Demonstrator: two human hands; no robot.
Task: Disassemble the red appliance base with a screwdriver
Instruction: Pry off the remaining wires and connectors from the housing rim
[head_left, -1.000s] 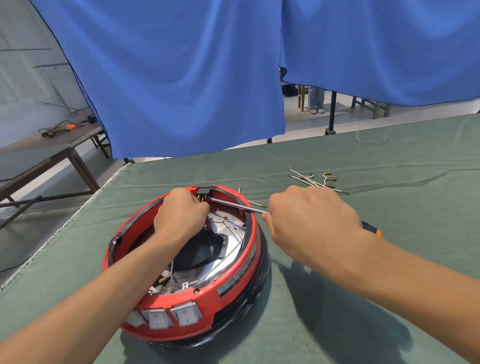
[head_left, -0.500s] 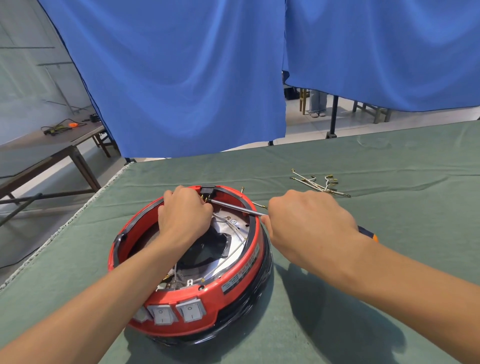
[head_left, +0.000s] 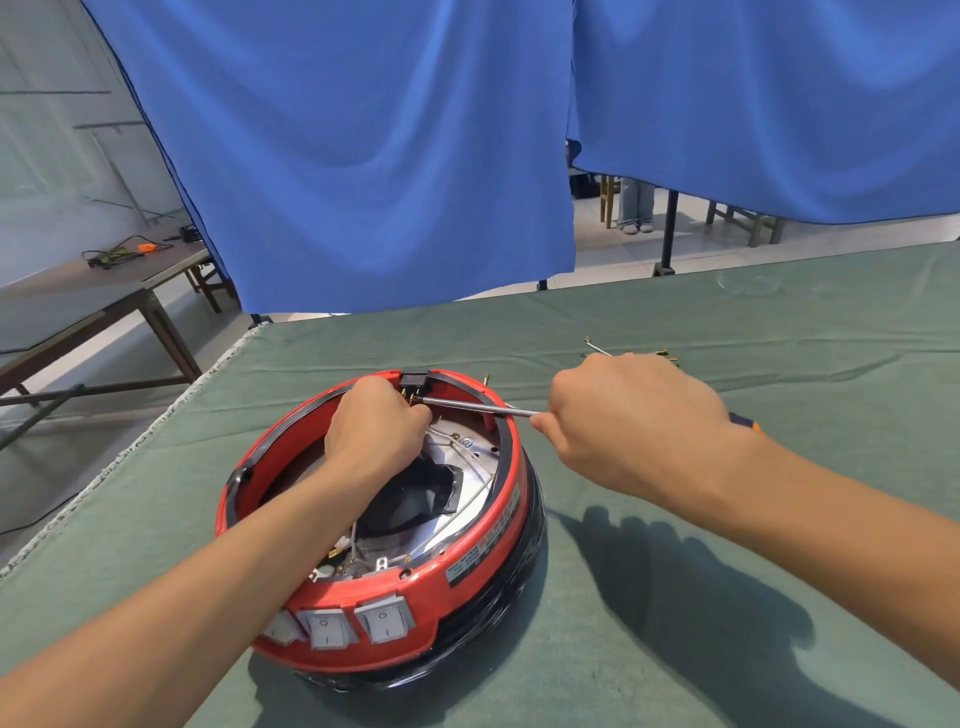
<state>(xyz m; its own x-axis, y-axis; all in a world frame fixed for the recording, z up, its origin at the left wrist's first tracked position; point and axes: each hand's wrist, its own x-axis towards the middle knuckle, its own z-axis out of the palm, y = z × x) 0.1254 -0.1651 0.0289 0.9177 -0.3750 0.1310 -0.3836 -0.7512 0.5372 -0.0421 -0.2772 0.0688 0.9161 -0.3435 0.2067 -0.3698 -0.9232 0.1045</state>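
**Screwdriver tip at the black connector on the far rim of the red base**

I look down at a bench covered in green cloth. The red appliance base sits just in front of me, open side up, with its bare metal plate, wires and brass terminals exposed. 3 grey rocker switches face me on the near wall.

My left hand reaches inside the base, fingers curled against the inner wall just below a black connector block on the far rim. Whether it pinches a part there I cannot tell; the fingertips are hidden.

My right hand is closed around the screwdriver. Its metal shaft runs left across the rim, and the tip meets the brass terminals beside my left fingers. The orange handle end shows behind my wrist.

Compared with 1 second ago, both hands hold almost the same pose on the same fastener; only my view has tilted a little. I judge the screw is still being turned, not yet out.

Loose brass-tipped wires lie on the cloth beyond my right hand, so some parts are already removed.
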